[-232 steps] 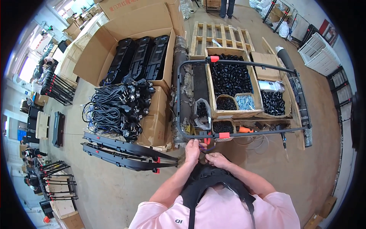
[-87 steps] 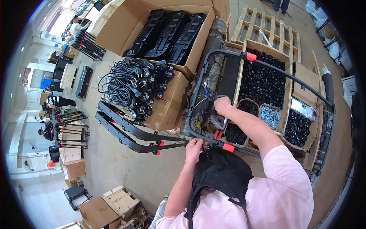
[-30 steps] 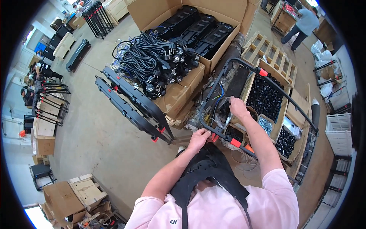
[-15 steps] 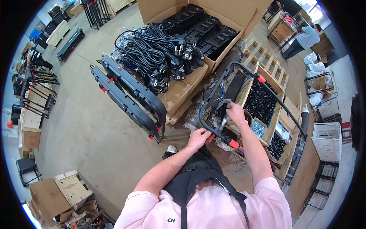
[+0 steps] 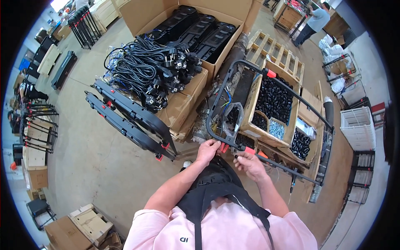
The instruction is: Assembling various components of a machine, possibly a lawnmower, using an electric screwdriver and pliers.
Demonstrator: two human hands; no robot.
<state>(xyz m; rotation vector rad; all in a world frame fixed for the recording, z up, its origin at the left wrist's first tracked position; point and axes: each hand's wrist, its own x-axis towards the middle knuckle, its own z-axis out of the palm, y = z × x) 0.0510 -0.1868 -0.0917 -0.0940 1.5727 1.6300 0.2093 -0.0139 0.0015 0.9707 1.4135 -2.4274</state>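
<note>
A black tubular handle frame with red fittings stretches over the parts boxes on my right. My left hand is closed at its near-left corner, fingertips pinched on the tube beside a red lever. Just right of that lever, below the near tube, my right hand has thumb and fingers pinched together. A small dark bit shows at its fingertips, too small to name. Beyond the near tube lies an open clear plastic bag of small black parts. Blue and yellow wires hang by the frame's left side.
A wooden box holds black knobs and silver-blue bolts. To the left stand two long black frame pieces. Black power cables lie on a carton. A person stands beyond the pallet.
My right hand has drawn back from the bag of black parts to beside the red lever. The left hand stays at the frame's corner. My view has shifted slightly.
</note>
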